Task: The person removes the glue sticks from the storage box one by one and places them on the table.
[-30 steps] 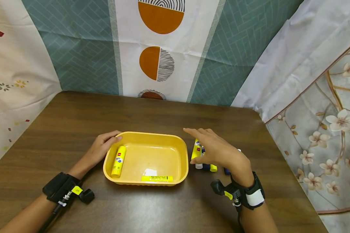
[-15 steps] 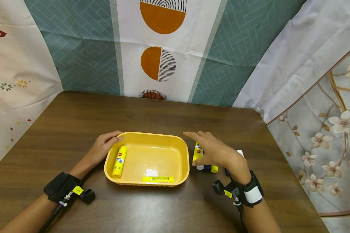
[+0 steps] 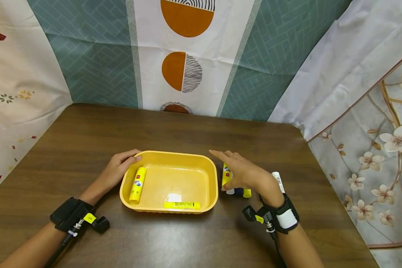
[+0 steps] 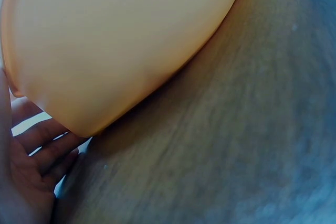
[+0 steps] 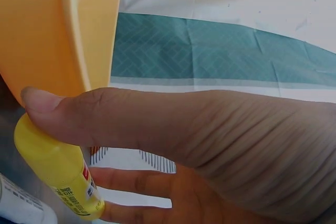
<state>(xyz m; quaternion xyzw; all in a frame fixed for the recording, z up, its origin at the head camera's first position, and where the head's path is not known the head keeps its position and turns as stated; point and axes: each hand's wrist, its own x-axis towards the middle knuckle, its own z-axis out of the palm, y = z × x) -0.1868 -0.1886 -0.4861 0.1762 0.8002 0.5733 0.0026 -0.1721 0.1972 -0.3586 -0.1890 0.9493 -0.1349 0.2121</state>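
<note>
My left hand (image 3: 122, 165) holds a yellow plastic tray (image 3: 174, 153) at its left back corner, thumb over the rim and fingers outside against the wall. In the left wrist view, fingers (image 4: 44, 142) reach behind the tray wall (image 4: 110, 51). Beyond the tray's right side, my right hand (image 3: 246, 171) spans a yellow glue stick (image 3: 226, 176) lengthwise. In the right wrist view, the thumb (image 5: 100, 116) lies over the near end of this glue stick (image 5: 63, 171), and fingertips meet its far end. Inside the tray lie a glue stick (image 3: 138, 185) and another yellow stick (image 3: 182, 205).
Beside the right hand lie a dark blue stick with a yellow end (image 3: 246, 193) and a white-ended stick (image 3: 278, 179), partly hidden by hand and wrist. The wooden table (image 3: 147, 242) meets patterned cloths (image 3: 104, 56) at the back and sides.
The right hand has shifted very slightly, and the glue stick under it has turned a little. More of the white-ended stick shows beside the right wrist. The left hand and tray stay put.
</note>
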